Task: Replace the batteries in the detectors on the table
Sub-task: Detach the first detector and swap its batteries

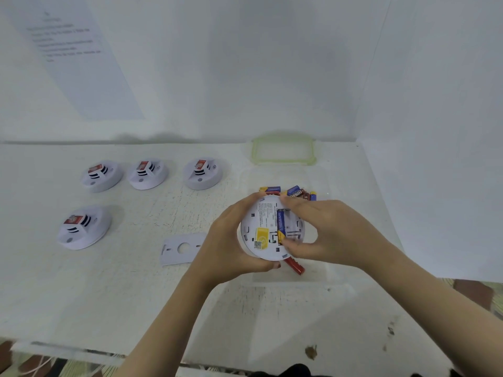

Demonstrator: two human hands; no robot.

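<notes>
My left hand [228, 240] grips a round white detector [265, 227] turned underside up above the table. A blue and yellow battery [281, 227] lies in its open bay. My right hand [329, 229] pinches that battery, forefinger at its far end and thumb at its near end. The detector's flat white mounting plate [181, 248] lies on the table to the left. Several other white detectors rest face up, three in a row [148, 174] and one [84, 227] nearer to me. A red battery [295, 266] pokes out below the held detector.
A clear plastic box [288, 186] holds several loose batteries [296, 191] behind my hands. Its green-rimmed lid [283, 151] leans by the back wall. A printed sheet [73, 50] hangs on the wall at the left. White walls close the table at the back and right.
</notes>
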